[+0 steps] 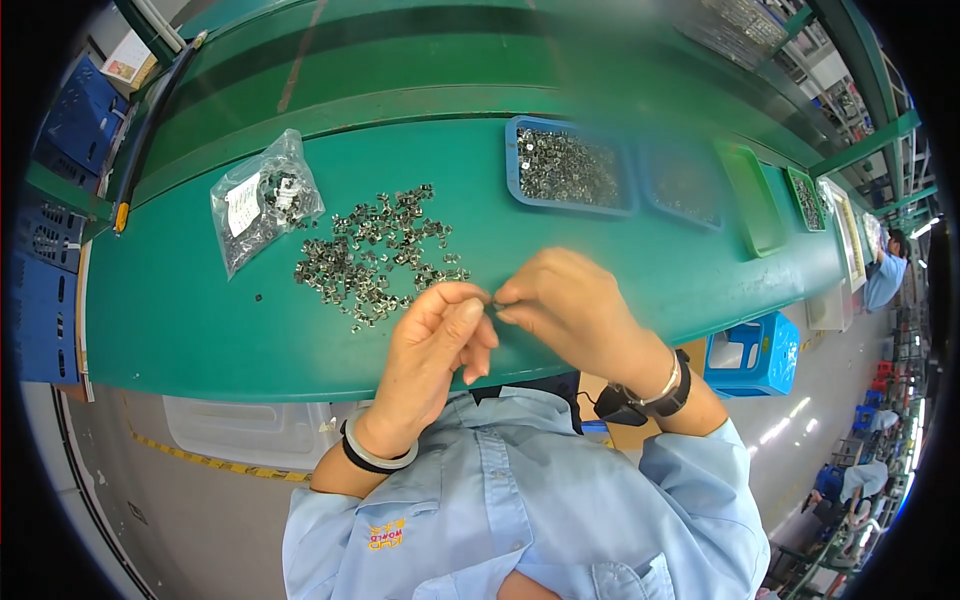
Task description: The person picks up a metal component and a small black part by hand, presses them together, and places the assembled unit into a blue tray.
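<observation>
My left hand (430, 345) and my right hand (575, 305) meet above the near part of the green table, fingertips almost touching. Between my right thumb and forefinger is a small dark metal part (498, 306), mostly hidden by the fingers. The left thumb and forefinger are pinched together beside it, and whatever they hold is too small to make out. Just beyond my left hand spreads a loose pile of small shiny metal parts (345, 265). A clear plastic bag (240, 240) with a white label, holding more of these parts, lies left of the pile.
Toward the back right stands a blue tray (516, 175) filled with small metal parts. A second, blurred blue tray (685, 215), a green tray (752, 205) and a smaller green tray (808, 200) follow rightward. Below the table's right edge is a blue plastic stool (775, 355); blue crates (50, 300) stand left.
</observation>
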Demonstrator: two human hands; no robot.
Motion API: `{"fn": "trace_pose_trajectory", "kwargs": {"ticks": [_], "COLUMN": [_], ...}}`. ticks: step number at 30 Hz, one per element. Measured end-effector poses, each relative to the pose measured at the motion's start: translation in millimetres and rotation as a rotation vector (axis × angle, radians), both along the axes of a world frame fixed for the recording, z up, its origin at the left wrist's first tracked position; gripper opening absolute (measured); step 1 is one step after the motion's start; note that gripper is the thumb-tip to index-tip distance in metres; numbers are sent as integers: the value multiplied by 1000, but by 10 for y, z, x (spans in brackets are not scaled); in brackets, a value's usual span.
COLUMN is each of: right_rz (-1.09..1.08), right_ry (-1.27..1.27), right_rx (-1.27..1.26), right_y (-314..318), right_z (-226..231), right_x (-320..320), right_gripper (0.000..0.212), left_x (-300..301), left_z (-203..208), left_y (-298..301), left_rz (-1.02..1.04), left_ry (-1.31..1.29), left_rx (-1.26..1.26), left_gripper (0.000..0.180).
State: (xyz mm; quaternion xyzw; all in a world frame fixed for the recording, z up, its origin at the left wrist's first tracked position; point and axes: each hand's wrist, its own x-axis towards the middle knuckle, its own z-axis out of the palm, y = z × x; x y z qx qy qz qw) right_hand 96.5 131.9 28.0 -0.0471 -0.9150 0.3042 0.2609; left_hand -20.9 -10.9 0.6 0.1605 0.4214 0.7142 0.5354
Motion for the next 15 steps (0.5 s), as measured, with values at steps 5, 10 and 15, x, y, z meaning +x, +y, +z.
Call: {"fn": "trace_pose_trajectory", "kwargs": {"ticks": [5, 10, 15], "right_rz": [-6, -76, -78], "right_ry": [34, 108, 137], "right_rx": [-19, -98, -31], "right_y": [-67, -87, -50], "right_z": [33, -99, -75], "right_x": [96, 160, 204], "right_gripper": [25, 25, 25], "left_x": [45, 114, 159], "left_z": [-23, -62, 36], "left_y": [36, 71, 80], "left_rz": [-105, -162, -131], "left_ry": [-140, -248, -117], "left_rx": [55, 114, 63], "left_gripper": [18, 18, 17]}}
